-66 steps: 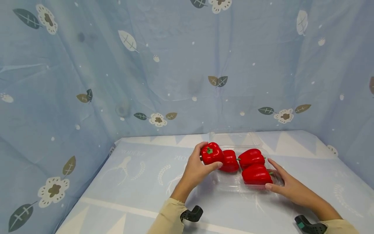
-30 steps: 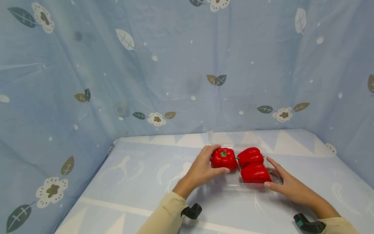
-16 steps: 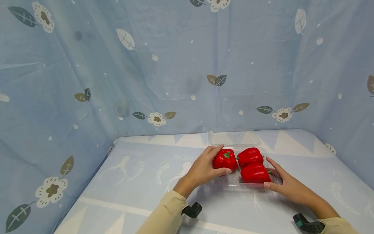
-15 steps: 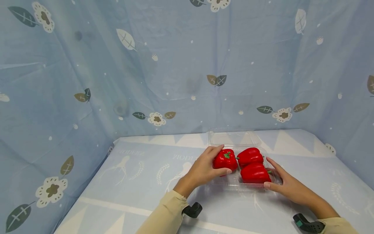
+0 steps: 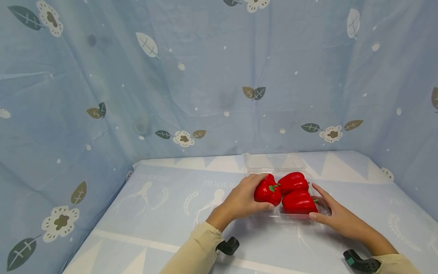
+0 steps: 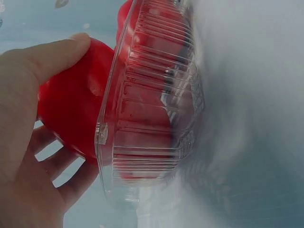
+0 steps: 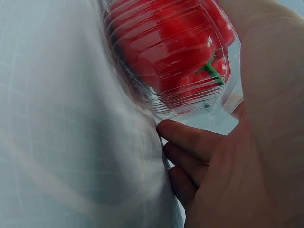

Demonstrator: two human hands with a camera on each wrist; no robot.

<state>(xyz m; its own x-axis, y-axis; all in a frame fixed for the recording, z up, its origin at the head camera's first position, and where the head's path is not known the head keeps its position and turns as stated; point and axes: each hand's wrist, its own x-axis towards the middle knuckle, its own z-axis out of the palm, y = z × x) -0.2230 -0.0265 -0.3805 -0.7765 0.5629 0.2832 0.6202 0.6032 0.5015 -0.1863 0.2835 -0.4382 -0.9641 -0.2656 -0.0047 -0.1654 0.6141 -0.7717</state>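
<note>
My left hand [image 5: 239,199] grips a red bell pepper [image 5: 268,192], green stem facing up and right. This pepper is at the left part of a clear plastic clamshell container [image 6: 152,137]; in the left wrist view it partly stands out beyond the rim. Behind it shows the top of another red bell pepper [image 5: 270,177]. Two more peppers lie at the right, a rear one [image 5: 293,182] and a front one [image 5: 299,202]. My right hand [image 5: 338,219] rests at the container's right end, thumb at the front corner, fingers spread and fairly straight. Some right fingertips [image 7: 167,127] lie low beside the container's wall.
The container's clear lid [image 5: 273,161] lies folded back toward the wall. A pale patterned cloth [image 5: 164,213] covers the table. Blue floral sheeting [image 5: 205,76] hangs behind and at both sides. Each wrist wears a black band [image 5: 228,246].
My left hand has carried its pepper rightward and slightly nearer, turning its stem toward the right. The rear left pepper, hidden half a second ago, shows behind it. My right hand has stayed put.
</note>
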